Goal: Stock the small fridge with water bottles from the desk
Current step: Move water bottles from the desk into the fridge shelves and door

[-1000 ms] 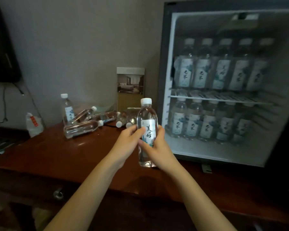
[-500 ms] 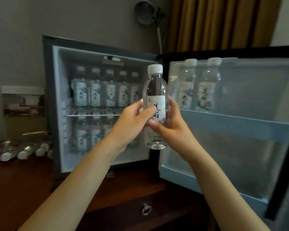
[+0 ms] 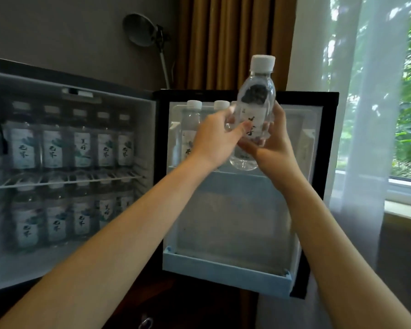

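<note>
A clear water bottle with a white cap and a white label is held upright in both hands. My left hand grips its left side and my right hand cups its lower right side. The bottle is in the air in front of the open fridge door, just above the door's upper shelf. Two bottles stand on that shelf to the left, partly hidden by my left hand. The fridge interior holds two full rows of bottles.
The door's lower shelf holds nothing. A wire rack divides the fridge interior. A lamp and a brown curtain stand behind the fridge. A window with a sheer curtain is at right. A dark drawer front with a ring pull lies below.
The view has swung right from the desk to the fridge door. Both hands have carried the bottle up and right, from in front of the fridge interior to the door's upper shelf.
</note>
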Available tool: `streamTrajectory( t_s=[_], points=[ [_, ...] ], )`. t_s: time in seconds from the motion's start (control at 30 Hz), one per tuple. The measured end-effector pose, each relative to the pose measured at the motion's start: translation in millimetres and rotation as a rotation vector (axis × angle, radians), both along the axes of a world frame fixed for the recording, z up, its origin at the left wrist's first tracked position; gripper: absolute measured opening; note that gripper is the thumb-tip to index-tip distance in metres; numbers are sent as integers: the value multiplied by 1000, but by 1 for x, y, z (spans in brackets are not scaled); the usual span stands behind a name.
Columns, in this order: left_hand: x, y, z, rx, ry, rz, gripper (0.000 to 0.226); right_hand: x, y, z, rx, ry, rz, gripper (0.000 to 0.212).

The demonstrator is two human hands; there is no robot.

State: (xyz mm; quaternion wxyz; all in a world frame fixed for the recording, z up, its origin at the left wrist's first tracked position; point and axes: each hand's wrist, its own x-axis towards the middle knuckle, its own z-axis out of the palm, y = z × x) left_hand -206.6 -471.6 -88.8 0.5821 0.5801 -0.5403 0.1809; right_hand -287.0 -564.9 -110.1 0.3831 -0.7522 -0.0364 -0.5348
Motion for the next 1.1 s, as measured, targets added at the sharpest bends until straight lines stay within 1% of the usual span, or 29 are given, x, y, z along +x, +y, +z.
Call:
streamTrajectory(
  t_s=[0.1,0.2,0.3,0.37,0.47,0.53,0.63,0.77,0.87,0.97,1.03,1.1],
  points=[
    [9,-14,0,-6,-33,103,39,7,-15,-5,47,27,-21,84],
    [20,-20,-6,-17,-78,197,47,16,-27,-11,41,98,-43,82],
    [27,-23,-14,-64,-182,295,53,20,-34,-11,55,165,-51,82],
    [29,-27,-18,-74,-209,303,55,19,-36,-9,64,211,-60,81],
    [31,-34,-23,-57,-186,293,57,17,-39,-8,68,269,-75,72],
    [33,-38,-28,-54,-170,290,58,18,-42,-9,63,317,-125,67],
    [35,-40,-35,-42,-173,287,58,20,-44,-10,41,353,-247,72],
    [36,-42,-39,-49,-194,294,49,18,-40,-9,36,358,-304,78],
    [38,-37,-42,-53,-215,304,32,18,-38,-8,38,357,-328,86],
    [46,-24,-48,-106,-239,331,19,21,-34,-9,-8,310,-401,95],
    [54,-11,-52,-126,-235,364,15,22,-27,-11,-70,250,-490,94],
    [64,2,-56,-125,-221,398,13,25,-17,-16,-180,93,-588,82]
  ],
)
